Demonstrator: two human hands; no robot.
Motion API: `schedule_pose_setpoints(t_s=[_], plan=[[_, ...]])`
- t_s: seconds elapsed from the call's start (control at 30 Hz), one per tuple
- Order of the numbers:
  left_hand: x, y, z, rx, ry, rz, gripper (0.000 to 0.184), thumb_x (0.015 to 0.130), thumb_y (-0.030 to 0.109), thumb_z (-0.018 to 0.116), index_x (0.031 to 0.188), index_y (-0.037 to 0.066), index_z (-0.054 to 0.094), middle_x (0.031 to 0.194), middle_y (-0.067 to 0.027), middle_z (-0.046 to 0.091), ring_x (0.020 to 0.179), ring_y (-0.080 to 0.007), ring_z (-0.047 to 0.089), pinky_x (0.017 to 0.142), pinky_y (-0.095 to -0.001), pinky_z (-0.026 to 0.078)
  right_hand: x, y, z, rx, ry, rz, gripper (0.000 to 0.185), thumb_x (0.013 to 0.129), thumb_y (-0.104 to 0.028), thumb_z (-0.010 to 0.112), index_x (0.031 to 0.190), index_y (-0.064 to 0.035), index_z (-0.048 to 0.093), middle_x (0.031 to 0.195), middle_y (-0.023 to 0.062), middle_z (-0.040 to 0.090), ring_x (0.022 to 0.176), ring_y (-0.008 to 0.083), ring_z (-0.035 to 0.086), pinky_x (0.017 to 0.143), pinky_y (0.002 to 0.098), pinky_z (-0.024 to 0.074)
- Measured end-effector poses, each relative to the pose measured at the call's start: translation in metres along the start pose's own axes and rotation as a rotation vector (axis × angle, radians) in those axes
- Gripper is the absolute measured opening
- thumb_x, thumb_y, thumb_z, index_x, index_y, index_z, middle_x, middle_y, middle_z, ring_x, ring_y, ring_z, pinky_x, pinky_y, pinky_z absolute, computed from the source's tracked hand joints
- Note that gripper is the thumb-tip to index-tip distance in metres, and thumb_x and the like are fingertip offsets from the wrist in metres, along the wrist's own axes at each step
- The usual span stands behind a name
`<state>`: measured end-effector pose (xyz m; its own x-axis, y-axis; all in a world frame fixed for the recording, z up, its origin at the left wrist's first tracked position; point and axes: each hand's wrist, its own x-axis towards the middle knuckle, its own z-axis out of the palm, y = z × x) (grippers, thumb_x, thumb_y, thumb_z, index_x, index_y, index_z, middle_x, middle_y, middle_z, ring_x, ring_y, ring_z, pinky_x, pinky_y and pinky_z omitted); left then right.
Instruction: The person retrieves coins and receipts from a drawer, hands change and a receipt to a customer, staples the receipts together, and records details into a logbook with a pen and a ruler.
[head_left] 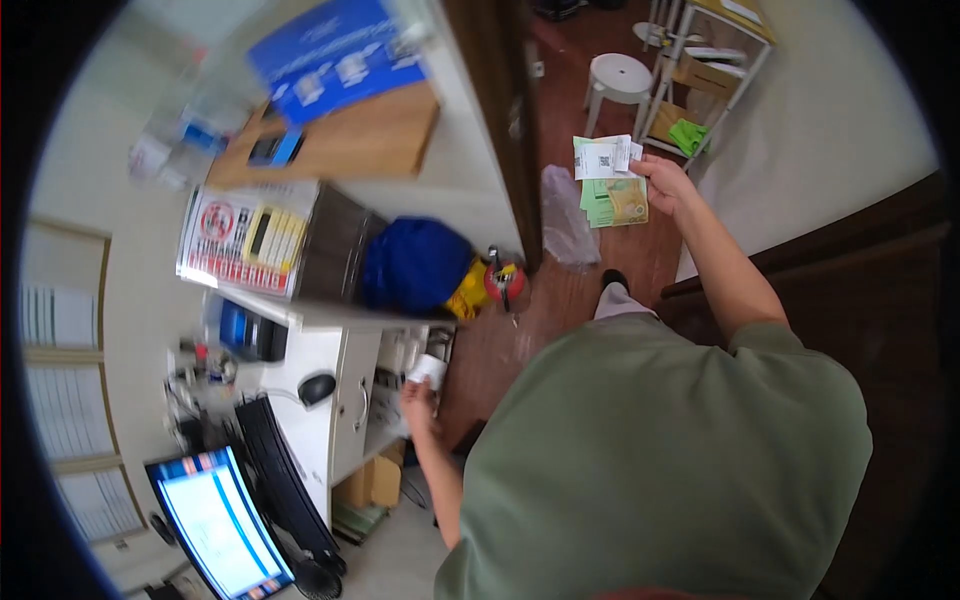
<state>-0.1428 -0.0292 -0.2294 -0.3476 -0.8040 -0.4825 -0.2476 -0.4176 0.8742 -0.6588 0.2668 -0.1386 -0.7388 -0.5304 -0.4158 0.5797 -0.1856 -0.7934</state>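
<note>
My right hand [664,184] is closed on a fanned bunch of paper slips. A white slip with a printed square code [600,160] lies on top, and green slips [598,205] with a yellowish banknote-like piece [629,202] show below it. My left hand [417,398] reaches to the open drawer [400,350] of the white desk. Its fingers close around a small white cylindrical thing [429,371] that looks like a paper roll. The fingers partly hide it, and its exact kind is unclear.
A computer mouse [317,389], keyboard [280,470] and lit monitor [215,520] are on the desk. A red fire extinguisher [506,283], blue bag [415,265] and clear plastic bag [568,220] are ahead. Beyond stand a white stool [619,78] and a shelf rack [700,70].
</note>
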Motion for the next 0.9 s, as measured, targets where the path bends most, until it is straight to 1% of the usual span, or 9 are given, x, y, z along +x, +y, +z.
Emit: schedule_pose_setpoints(t_s=[0.07, 0.17, 0.27, 0.33, 0.4, 0.47, 0.6, 0.67, 0.9], plan=[[-0.005, 0.013, 0.103, -0.064, -0.247, -0.091, 0.007, 0.089, 0.01, 0.068, 0.096, 0.01, 0.067, 0.064, 0.0089, 0.051, 0.047, -0.0006, 0.034, 0.042, -0.0208, 0.022, 0.024, -0.037, -0.043, 0.008, 0.019, -0.087, 0.028, 0.096, -0.01, 0.059, 0.119, 0.0061, 0.057, 0.117, 0.0164, 0.065, 0.104, 0.0267, 0.066, 0.092, 0.0383, 0.0534], [-0.019, 0.037, 0.275, -0.02, -0.505, -0.107, 0.007, 0.09, 0.011, 0.068, 0.096, 0.009, 0.067, 0.065, 0.0092, 0.051, 0.048, 0.0001, 0.033, 0.043, -0.0202, 0.022, 0.079, -0.101, -0.121, -0.038, 0.162, -0.253, 0.031, 0.096, -0.011, 0.059, 0.124, 0.0036, 0.055, 0.122, 0.0156, 0.063, 0.109, 0.0284, 0.064, 0.094, 0.0408, 0.0531], [-0.03, 0.082, 0.397, 0.003, -0.66, -0.077, 0.012, 0.091, 0.013, 0.068, 0.101, 0.007, 0.066, 0.069, 0.0089, 0.052, 0.052, 0.0001, 0.034, 0.046, -0.0195, 0.022, 0.146, -0.153, -0.201, 0.372, 0.199, -0.195, 0.034, 0.097, -0.011, 0.056, 0.128, 0.0025, 0.052, 0.124, 0.016, 0.061, 0.113, 0.0311, 0.062, 0.098, 0.0462, 0.0518], [-0.028, 0.116, 0.446, 0.052, -0.618, -0.023, 0.017, 0.09, 0.012, 0.068, 0.105, 0.004, 0.065, 0.075, 0.0066, 0.057, 0.054, 0.0001, 0.036, 0.047, -0.019, 0.024, 0.177, -0.175, -0.219, 0.578, 0.228, -0.131, 0.034, 0.097, -0.009, 0.054, 0.129, 0.003, 0.05, 0.124, 0.0181, 0.061, 0.114, 0.0336, 0.061, 0.101, 0.0506, 0.0502], [-0.032, 0.16, 0.481, -0.076, -0.611, -0.022, 0.021, 0.09, 0.009, 0.068, 0.109, 0.002, 0.064, 0.08, 0.0039, 0.062, 0.056, -0.0001, 0.041, 0.048, -0.0184, 0.028, 0.208, -0.185, -0.224, 0.545, 0.207, -0.125, 0.035, 0.097, -0.011, 0.053, 0.129, 0.004, 0.049, 0.127, 0.02, 0.059, 0.115, 0.0338, 0.06, 0.102, 0.0524, 0.0481], [-0.011, 0.186, 0.514, -0.186, -0.525, -0.043, 0.018, 0.09, 0.012, 0.064, 0.107, 0.005, 0.063, 0.068, 0.0061, 0.053, 0.05, -0.0026, 0.037, 0.042, -0.0194, 0.026, 0.238, -0.191, -0.203, 0.535, 0.084, -0.027, 0.033, 0.096, -0.008, 0.054, 0.127, 0.0038, 0.051, 0.125, 0.0205, 0.06, 0.113, 0.0332, 0.061, 0.101, 0.0512, 0.0494], [0.081, 0.192, 0.589, -0.862, -0.405, -0.388, 0.012, 0.096, 0.018, 0.056, 0.097, 0.007, 0.054, 0.068, 0.0016, 0.044, 0.053, -0.0101, 0.038, 0.04, -0.0229, 0.026, 0.28, -0.174, -0.159, 0.427, -0.005, 0.057, 0.031, 0.092, -0.004, 0.058, 0.122, 0.0046, 0.056, 0.119, 0.0181, 0.064, 0.108, 0.0315, 0.064, 0.097, 0.0462, 0.052], [0.121, 0.207, 0.643, -0.966, -0.286, -0.552, 0.014, 0.098, 0.019, 0.053, 0.096, 0.006, 0.052, 0.069, -0.0012, 0.043, 0.052, -0.0132, 0.037, 0.041, -0.0245, 0.026, 0.27, -0.186, -0.159, 0.331, 0.002, 0.008, 0.031, 0.091, -0.005, 0.062, 0.12, 0.0051, 0.057, 0.117, 0.0157, 0.065, 0.106, 0.0284, 0.065, 0.093, 0.044, 0.053], [0.25, 0.305, 0.817, -0.905, -0.565, -0.457, 0.014, 0.097, 0.018, 0.058, 0.102, 0.006, 0.052, 0.073, -0.0023, 0.047, 0.06, -0.0137, 0.041, 0.048, -0.0245, 0.032, 0.352, -0.241, -0.241, 0.19, 0.324, -0.171, 0.028, 0.09, -0.006, 0.067, 0.114, 0.007, 0.061, 0.107, 0.0126, 0.068, 0.097, 0.0234, 0.067, 0.086, 0.0377, 0.055]])
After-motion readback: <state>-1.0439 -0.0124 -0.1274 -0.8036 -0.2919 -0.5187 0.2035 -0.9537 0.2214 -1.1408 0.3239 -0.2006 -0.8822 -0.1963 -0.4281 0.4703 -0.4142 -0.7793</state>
